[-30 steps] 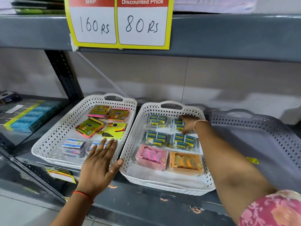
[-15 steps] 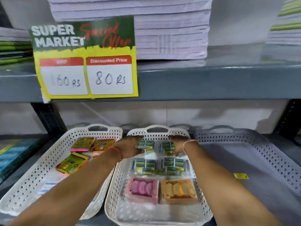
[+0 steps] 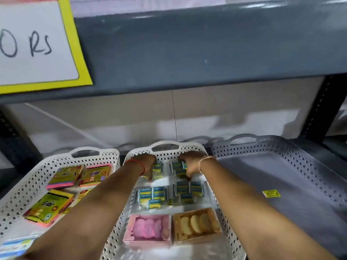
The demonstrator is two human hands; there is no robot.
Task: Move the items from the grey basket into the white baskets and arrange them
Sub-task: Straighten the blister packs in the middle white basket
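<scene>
The grey basket (image 3: 244, 136) on the right holds only a yellow sticker (image 3: 271, 193). In the middle white basket (image 3: 165, 144), blue eraser packs (image 3: 152, 196) lie in two rows above a pink box (image 3: 150, 229) and an orange box (image 3: 197, 224). Both my hands reach to the back row. My left hand (image 3: 148, 165) has its fingers curled down onto the back-left pack. My right hand (image 3: 189, 163) grips the back-right pack (image 3: 177, 167). The left white basket (image 3: 84, 152) holds colourful sticky-note pads (image 3: 48, 207).
The baskets stand side by side on a grey metal shelf, with another shelf board (image 3: 206, 49) close overhead. A yellow-edged price sign (image 3: 37, 44) hangs from it at the upper left. A dark upright post (image 3: 319, 109) stands at the right rear.
My left hand left the front rim of the left white basket and went to the back row of the middle basket, beside my right hand. The view drew closer.
</scene>
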